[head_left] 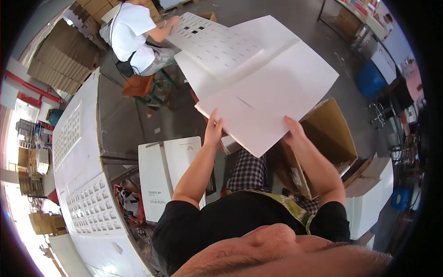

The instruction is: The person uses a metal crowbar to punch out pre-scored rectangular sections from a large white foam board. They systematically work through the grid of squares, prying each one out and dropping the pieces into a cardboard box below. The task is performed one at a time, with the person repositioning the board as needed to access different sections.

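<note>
In front of me lies a stack of large white sheets (263, 127), its near corner pointing toward my body. My left hand (213, 130) grips the left edge, its fingers closed around the border. My right hand (294, 130) holds the right edge near that corner, with the thumb on top and the other fingers partly hidden underneath. Beneath and beyond this stack spreads a wider white sheet (304, 69) with a fold line. A white board with rows of square cut-outs (221, 48) rests across its far left part.
A co-worker (134, 37) sits on a wooden stool (138, 87), a hand on the cut-out board. An open cardboard box (332, 134) stands at my right. White cartons (154, 180) lie at my left, beside a long white table (76, 157) bearing more cut-out boards.
</note>
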Tool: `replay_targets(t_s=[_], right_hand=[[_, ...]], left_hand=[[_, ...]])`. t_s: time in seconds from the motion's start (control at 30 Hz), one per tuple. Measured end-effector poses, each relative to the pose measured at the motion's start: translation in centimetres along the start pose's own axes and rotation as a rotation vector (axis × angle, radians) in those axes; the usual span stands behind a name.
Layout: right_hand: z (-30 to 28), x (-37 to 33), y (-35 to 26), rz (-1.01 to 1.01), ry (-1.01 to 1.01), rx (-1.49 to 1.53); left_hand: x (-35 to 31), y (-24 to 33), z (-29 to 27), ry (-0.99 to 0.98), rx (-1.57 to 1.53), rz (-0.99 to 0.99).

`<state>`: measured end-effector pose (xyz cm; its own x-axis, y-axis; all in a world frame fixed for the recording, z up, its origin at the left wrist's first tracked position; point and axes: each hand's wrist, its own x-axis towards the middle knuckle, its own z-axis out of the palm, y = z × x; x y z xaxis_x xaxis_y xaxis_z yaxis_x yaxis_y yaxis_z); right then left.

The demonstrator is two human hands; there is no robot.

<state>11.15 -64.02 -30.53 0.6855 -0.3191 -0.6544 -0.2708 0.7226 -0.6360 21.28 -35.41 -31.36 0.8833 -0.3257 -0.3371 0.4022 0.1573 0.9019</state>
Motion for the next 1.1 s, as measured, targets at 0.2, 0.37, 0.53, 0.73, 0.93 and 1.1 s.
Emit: replay_targets(t_s=[0.2, 0.37, 0.53, 0.73, 0.93, 1.1], right_hand=[[-1.6, -5.3, -5.2, 0.043, 0.029, -0.147], [-0.8, -6.7, -4.9, 0.060, -0.023, -0.177], [-5.1, -4.6, -4.1, 0.144, -0.459, 0.103], [-14.7, 1.7, -6.2, -0.971, 0.327, -1.129], [-17.1, 9.6, -10.8, -1.246, 0.390, -1.601], [-17.6, 13.9, -13.6, -1.297, 0.418, -1.536]], left_hand=[[-9.7, 2.1, 2.2, 0.044, 1.270, 0.954], [-7.9, -0.1, 6.2, -0.023, 0.935, 1.386], [-5.5, 1.7, 6.3, 0.068, 0.931, 1.199], [-4.7, 5.0, 7.6, 0.036, 0.922, 1.055], [-4.1, 6.5, 7.7, 0.092, 0.897, 0.952], [-3.5, 7.2, 6.9, 0.132, 0.854, 0.899]])
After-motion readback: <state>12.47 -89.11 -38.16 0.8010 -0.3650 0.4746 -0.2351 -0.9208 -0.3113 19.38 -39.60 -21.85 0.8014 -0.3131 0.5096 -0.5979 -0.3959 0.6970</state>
